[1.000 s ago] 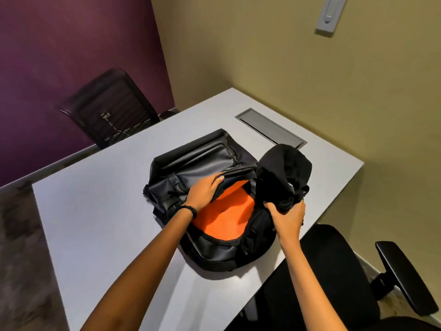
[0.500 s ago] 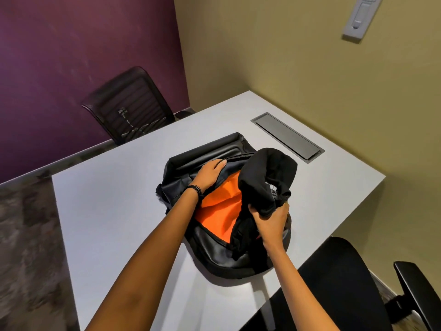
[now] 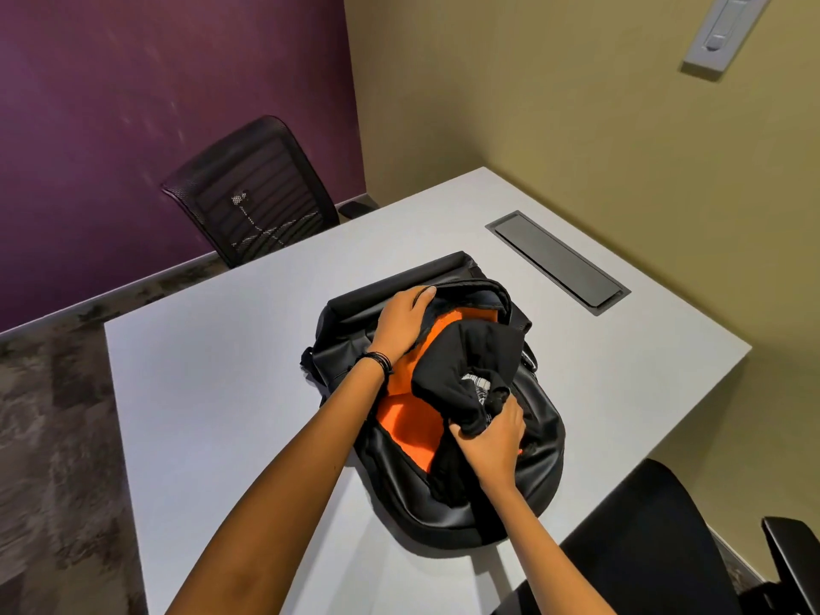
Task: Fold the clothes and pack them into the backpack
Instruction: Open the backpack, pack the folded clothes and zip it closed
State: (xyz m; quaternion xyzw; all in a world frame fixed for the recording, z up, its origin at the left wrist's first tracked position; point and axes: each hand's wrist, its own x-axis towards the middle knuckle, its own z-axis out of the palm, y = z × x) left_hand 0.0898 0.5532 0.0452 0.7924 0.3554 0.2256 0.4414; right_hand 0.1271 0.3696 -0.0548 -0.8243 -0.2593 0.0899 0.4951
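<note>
A small room, a pale grey counter (image 3: 199, 392) filling the middle of the frame, and here we are over the packing. Nearest, at lower right, a black office chair (image 3: 643, 548) is tucked against the counter edge. Just above it the right hand (image 3: 488, 441) is in play: its fingers (image 3: 514, 419) are clamped round the low end of a black garment (image 3: 466, 361), loosely bundled rather than neatly flat, with a flash of white print showing in the folds.

That bundle sits right in the mouth of the backpack (image 3: 532, 472), which lies flat at centre frame. Part of the cloth is over the orange lining (image 3: 408, 419), part pokes up above the rim. So it is going in, by my reading, but not yet settled.

Further up, the left hand (image 3: 399, 324), with a dark wristband (image 3: 377, 361), has its fingers (image 3: 423, 295) curled over the upper edge of the opening. That looks like a hold to keep the mouth wide while the other hand feeds the cloth down. The garment lies between the two hands, touching the right and just beside the left.

Beyond the bag, a grey cable hatch (image 3: 557, 259) is set into the counter at upper right. A mesh chair (image 3: 248, 193) stands at the far edge, with a purple wall (image 3: 155, 82) behind it, an olive wall (image 3: 532, 104) beside that, and a switch plate (image 3: 723, 28) in the top right corner.
</note>
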